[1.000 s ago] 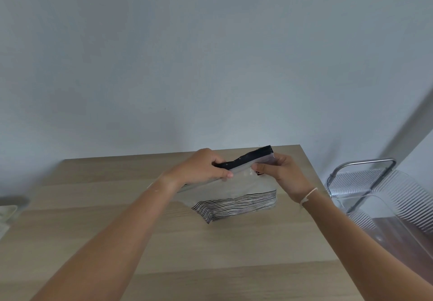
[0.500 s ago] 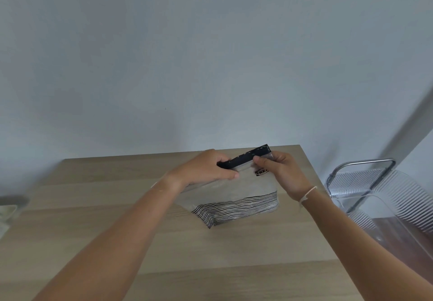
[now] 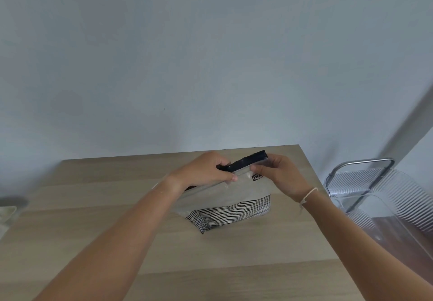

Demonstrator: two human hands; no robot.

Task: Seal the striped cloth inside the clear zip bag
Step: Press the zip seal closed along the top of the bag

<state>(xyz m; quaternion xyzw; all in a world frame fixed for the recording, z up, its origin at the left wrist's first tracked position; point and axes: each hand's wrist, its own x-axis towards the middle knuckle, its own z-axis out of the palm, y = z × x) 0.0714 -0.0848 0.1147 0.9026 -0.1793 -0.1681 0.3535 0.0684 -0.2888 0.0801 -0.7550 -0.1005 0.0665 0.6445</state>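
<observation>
Over the table's [image 3: 117,218] far middle I've got the bag [image 3: 225,195] standing up, bottom edge resting on the wood. Cloth [image 3: 232,214] sits inside it, slumped at the bottom. My left hand [image 3: 203,171] is pinching the black zip strip [image 3: 246,162] at its left part, and my right hand [image 3: 278,174] is pinching the strip's right end, so both are closed on the bag's top. Off past the table's right edge there's a clear chair [image 3: 379,197].

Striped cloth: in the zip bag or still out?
In. The striped cloth sits behind the clear zip bag wall at its bottom; both hands pinch the black zip strip above it.
</observation>
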